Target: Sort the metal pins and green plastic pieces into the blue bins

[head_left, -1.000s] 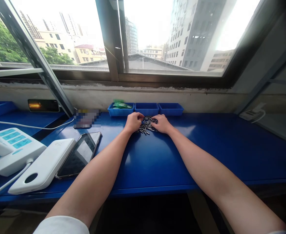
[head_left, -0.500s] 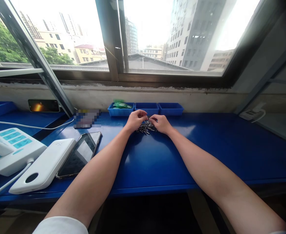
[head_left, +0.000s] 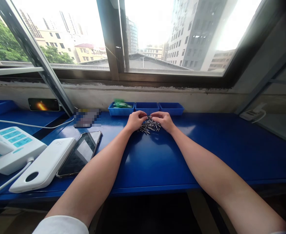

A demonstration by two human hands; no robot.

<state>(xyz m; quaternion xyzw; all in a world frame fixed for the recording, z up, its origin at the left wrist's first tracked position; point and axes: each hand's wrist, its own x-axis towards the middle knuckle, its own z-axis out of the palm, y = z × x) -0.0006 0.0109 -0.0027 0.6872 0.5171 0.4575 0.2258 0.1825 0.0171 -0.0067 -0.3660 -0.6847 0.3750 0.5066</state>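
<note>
A loose pile of small dark and silvery metal pins or screws (head_left: 148, 126) lies on the blue tabletop (head_left: 152, 162); their exact kind is too small to tell. At the pile's left edge, my left hand (head_left: 135, 121) is curled, thumb and fingertips drawn together above the pieces. Whatever may be between those tips is too small to make out. On the right side of the pile, my right hand (head_left: 166, 121) reaches over it with fingers extended and thumb apart. The two hands' fingertips come close to each other over the far part of the pile.
Behind the hands stand a left blue bin (head_left: 120, 110) holding a green plastic packet (head_left: 120, 104), a middle bin (head_left: 147, 107) and a right bin (head_left: 171, 109). To the left lie a phone (head_left: 80, 154), a white power bank (head_left: 44, 165) and a power strip (head_left: 16, 146).
My right hand has shifted slightly right and its fingers have straightened, uncovering more of the pile. My left hand stays almost in place.
</note>
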